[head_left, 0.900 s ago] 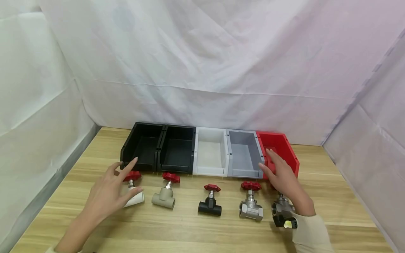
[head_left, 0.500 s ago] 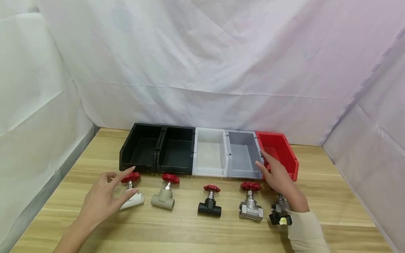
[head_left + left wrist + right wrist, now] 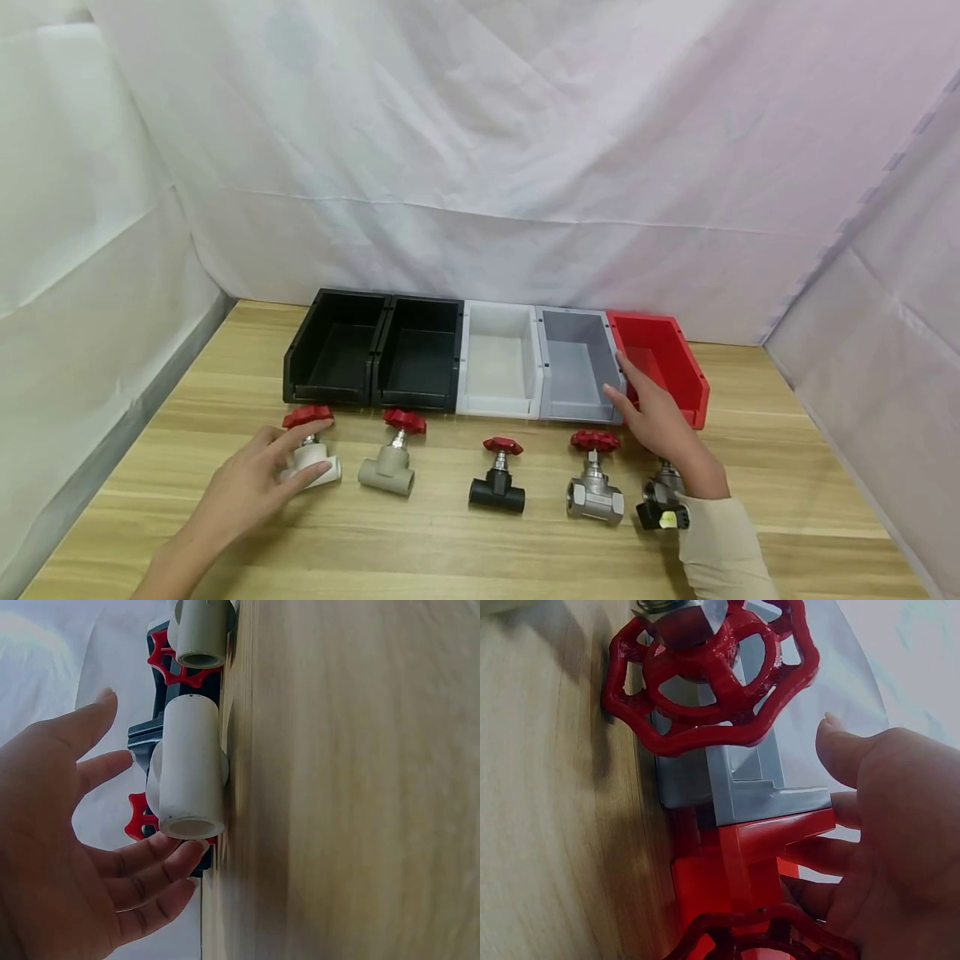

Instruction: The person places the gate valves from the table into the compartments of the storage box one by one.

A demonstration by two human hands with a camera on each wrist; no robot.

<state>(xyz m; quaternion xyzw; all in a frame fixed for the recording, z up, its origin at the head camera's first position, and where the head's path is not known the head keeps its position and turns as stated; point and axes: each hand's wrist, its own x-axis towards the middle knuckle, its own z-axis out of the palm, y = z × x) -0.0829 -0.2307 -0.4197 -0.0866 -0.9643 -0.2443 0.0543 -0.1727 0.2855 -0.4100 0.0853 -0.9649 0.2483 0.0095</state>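
My left hand (image 3: 243, 487) reaches around a white plastic valve (image 3: 191, 761) with a red handwheel, at the left end of a row. Its fingers are spread and relaxed; in the left wrist view the lower fingertips lie right at the valve's end, the thumb well apart. My right hand (image 3: 663, 421) lies over the front of the red bin (image 3: 693, 392), fingers extended, fingertips at the wall shared with the grey bin (image 3: 581, 410). Below its wrist sits a steel valve (image 3: 663, 483), partly hidden by the arm. Another steel valve (image 3: 595, 496) stands left of it.
A beige valve (image 3: 387, 471) and a black valve (image 3: 498, 492) lie mid-row on the wooden table (image 3: 420, 558). Behind them, two black bins (image 3: 330, 393) and a white bin (image 3: 498, 406) adjoin the grey one. White sheeting (image 3: 480, 167) encloses the back and sides.
My left hand first drew back slightly, then lowered around the white valve, its fingertips now by the handwheel. My right hand shifted a little left toward the wall between the red and grey bins.
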